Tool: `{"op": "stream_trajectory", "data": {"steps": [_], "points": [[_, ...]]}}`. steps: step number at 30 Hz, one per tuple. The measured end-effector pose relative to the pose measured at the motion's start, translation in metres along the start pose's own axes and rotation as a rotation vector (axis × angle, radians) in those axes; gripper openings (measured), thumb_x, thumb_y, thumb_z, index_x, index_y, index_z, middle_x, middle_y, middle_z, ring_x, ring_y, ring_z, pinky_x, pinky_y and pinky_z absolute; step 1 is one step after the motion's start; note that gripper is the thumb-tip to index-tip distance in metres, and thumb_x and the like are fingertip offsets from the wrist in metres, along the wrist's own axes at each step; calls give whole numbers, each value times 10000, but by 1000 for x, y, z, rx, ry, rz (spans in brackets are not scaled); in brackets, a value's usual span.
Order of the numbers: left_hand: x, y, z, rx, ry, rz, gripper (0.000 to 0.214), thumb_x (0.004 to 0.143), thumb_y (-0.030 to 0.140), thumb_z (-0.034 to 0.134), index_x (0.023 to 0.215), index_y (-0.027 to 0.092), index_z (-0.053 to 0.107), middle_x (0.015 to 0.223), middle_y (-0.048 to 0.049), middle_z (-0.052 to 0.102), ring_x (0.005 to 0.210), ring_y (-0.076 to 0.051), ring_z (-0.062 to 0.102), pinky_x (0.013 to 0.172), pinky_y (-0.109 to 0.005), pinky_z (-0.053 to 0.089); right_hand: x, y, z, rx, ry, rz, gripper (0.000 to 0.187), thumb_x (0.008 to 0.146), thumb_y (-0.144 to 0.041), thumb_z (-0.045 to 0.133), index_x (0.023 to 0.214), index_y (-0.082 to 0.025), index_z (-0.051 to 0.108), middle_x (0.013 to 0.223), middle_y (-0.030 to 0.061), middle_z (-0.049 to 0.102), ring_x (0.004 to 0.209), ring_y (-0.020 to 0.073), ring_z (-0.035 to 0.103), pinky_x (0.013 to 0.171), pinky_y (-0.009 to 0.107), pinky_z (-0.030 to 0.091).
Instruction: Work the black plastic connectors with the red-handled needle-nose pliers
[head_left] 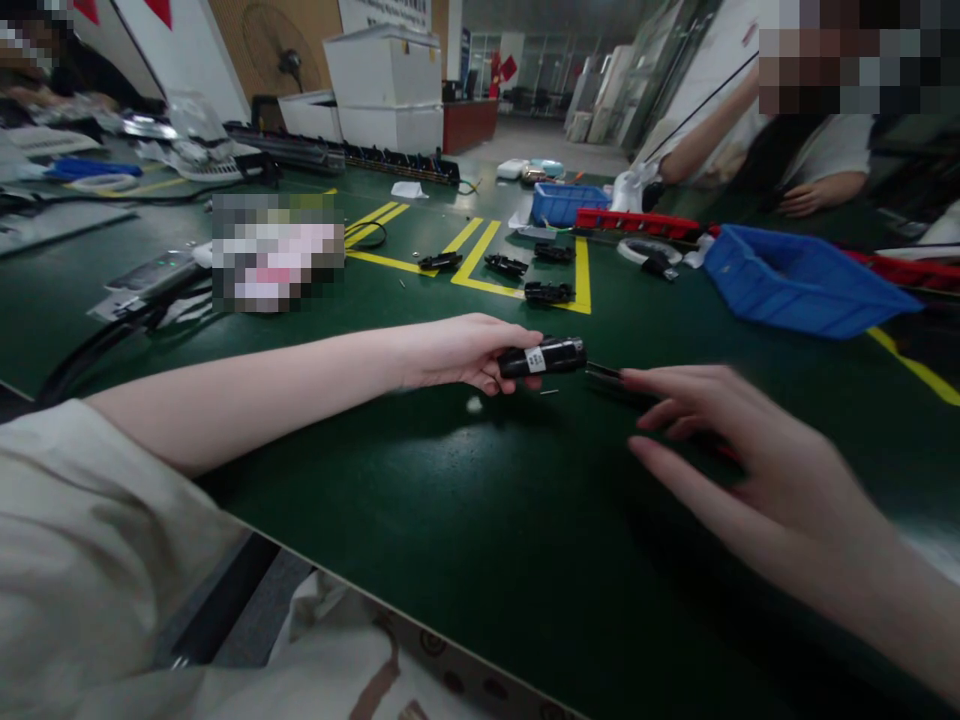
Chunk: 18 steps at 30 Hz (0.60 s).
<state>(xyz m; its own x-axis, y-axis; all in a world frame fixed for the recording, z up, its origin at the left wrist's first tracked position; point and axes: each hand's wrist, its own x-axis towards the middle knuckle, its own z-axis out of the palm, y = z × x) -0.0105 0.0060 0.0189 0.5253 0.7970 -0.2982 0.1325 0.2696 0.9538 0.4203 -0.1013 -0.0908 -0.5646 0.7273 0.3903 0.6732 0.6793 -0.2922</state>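
My left hand (pixel 457 352) reaches across the dark green table (pixel 420 500) and is closed round a black cylindrical connector (pixel 546 357) with a small white label. A thin dark pin or wire (pixel 604 373) sticks out of the connector's right end. My right hand (pixel 739 450) hovers just right of it, fingers stretched out and apart, fingertips close to that thin end; it is blurred and holds nothing I can see.
Several black connectors (pixel 525 270) lie inside yellow floor-tape marks further back. A blue bin (pixel 795 280) sits at the right, a smaller blue tray (pixel 566 203) behind. Another person's arm (pixel 814 190) rests at the far right. Cables and devices (pixel 142 285) lie at the left.
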Motion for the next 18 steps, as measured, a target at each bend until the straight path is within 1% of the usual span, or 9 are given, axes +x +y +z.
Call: {"op": "stream_trajectory", "data": {"steps": [2,3,4,6,7,9,12,15,18], "points": [[0,-1,-3,161,81,143,274,1008,375,625,1096,126,698,958,-73,763,664,-90,644,593,-207,477,111,-44,12,-40,-68,-63,346,997,-390,596,1309,-263,676,1265,99,710,1050,257,715,835,400,614],[0,-2,-5,248,108,214,269,994,376,636,1086,133,703,979,-60,755,684,-92,651,613,-213,478,154,-61,16,-73,-102,-98,329,1005,-363,573,1297,-259,683,1262,100,716,1069,264,718,846,409,612],[0,-3,-7,325,120,277,269,981,378,645,1086,137,706,993,-49,747,714,-98,658,638,-223,481,187,-74,18,-97,-100,-145,306,1015,-346,545,1269,-255,688,1215,89,729,1037,253,722,815,391,602],[1,-6,-11,439,126,377,287,960,378,655,1112,140,705,974,-35,729,782,-123,666,705,-252,495,224,-90,21,-161,-154,-141,253,1015,-309,543,1199,-251,706,1193,68,736,943,221,729,736,343,572],[1,-7,-14,489,134,419,302,951,374,658,1138,140,700,956,-31,720,812,-137,665,737,-269,499,231,-94,22,-201,-178,-140,222,1015,-295,541,1143,-247,716,1193,59,736,892,202,727,696,321,549],[1,-10,-18,585,174,490,345,938,362,663,1204,144,683,937,-26,707,843,-158,656,774,-298,498,236,-97,23,-318,-204,-180,185,1011,-265,536,992,-213,713,1095,60,745,793,182,705,628,298,490],[0,-12,-22,678,219,548,401,928,344,665,1277,146,657,985,-41,715,879,-178,660,808,-327,504,234,-99,23,-548,-220,-297,189,996,-175,509,978,-164,697,998,95,738,687,178,648,605,318,429],[-1,-14,-23,739,194,582,360,923,332,678,1231,147,679,1075,-67,736,980,-203,682,901,-362,521,232,-100,19,-668,-281,-363,160,954,-118,523,952,-142,681,929,107,715,629,169,601,610,322,403],[-2,-17,-20,816,131,591,309,907,302,700,1180,159,697,1100,-71,744,1016,-209,686,942,-374,526,229,-96,12,-646,-322,-334,107,947,-183,558,916,-164,659,877,95,700,602,171,582,577,321,368]]}}
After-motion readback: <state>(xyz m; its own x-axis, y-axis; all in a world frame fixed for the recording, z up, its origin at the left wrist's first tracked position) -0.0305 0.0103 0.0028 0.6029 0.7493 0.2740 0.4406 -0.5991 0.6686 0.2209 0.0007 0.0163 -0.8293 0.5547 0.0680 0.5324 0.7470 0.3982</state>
